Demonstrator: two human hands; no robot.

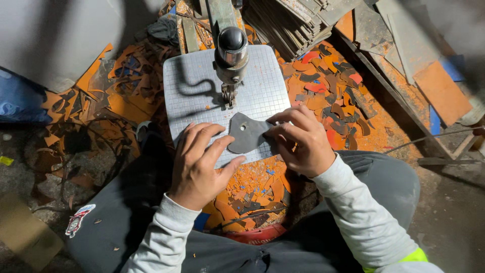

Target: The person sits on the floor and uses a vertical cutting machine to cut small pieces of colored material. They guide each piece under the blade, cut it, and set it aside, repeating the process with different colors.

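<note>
A flat dark grey cut-out piece (246, 132) with a small hole lies on the white gridded machine table (194, 86), just in front of the saw's blade and head (230, 55). My left hand (199, 164) presses flat on the table and touches the piece's left lower edge with its fingers. My right hand (302, 139) pinches the piece's right edge between thumb and fingers. Both sleeves are light grey.
Orange and dark offcuts (328, 88) cover the floor to the right, left and under the table (252, 194). A stack of flat sheets (288, 23) stands behind the machine. Wooden boards (404, 45) lie at right. My knees in dark trousers flank the table.
</note>
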